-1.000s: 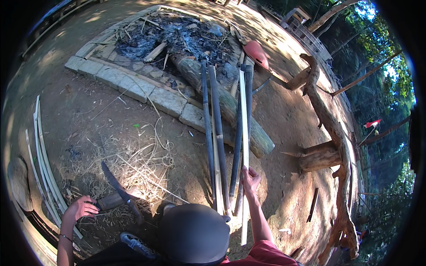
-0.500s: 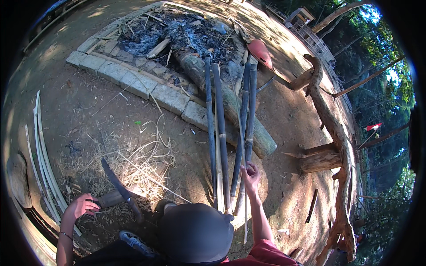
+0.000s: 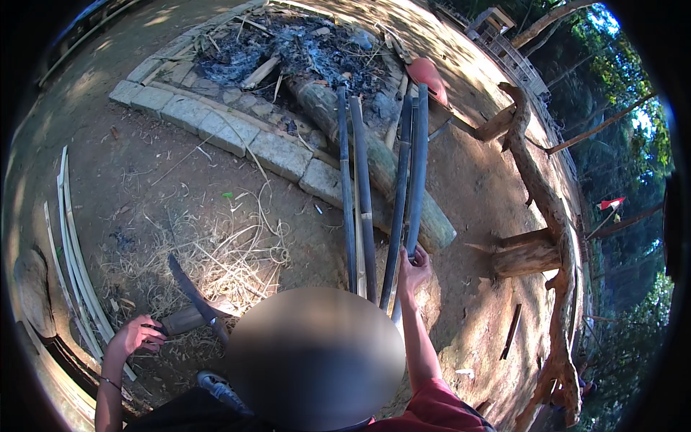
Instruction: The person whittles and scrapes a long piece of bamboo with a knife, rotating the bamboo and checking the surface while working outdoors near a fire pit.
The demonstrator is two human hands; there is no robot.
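My right hand (image 3: 415, 269) is closed around the rightmost dark bamboo strip (image 3: 418, 169), near its lower part. Several more blackened bamboo strips (image 3: 363, 194) stretch alongside from the fire pit toward me, their near ends hidden by a blurred grey shape. My left hand (image 3: 140, 335) is at the lower left with fingers apart and slightly bent, by the end of a short wood block (image 3: 183, 320). A large curved knife (image 3: 193, 291) lies across that block, its handle toward me and apart from my left hand.
Pale bamboo strips (image 3: 78, 270) lie at the far left beside a log (image 3: 32, 288). Curly shavings (image 3: 223, 252) cover the ground ahead. A stone-edged fire pit (image 3: 230, 133) holds ash and a thick log (image 3: 381, 158). A red helmet-like object (image 3: 427, 78) and a branch bench (image 3: 536, 183) are right.
My right hand has gone from pinching a thin strip to gripping the rightmost dark bamboo strip, whose far end has shifted up and right. My left hand has hardly moved.
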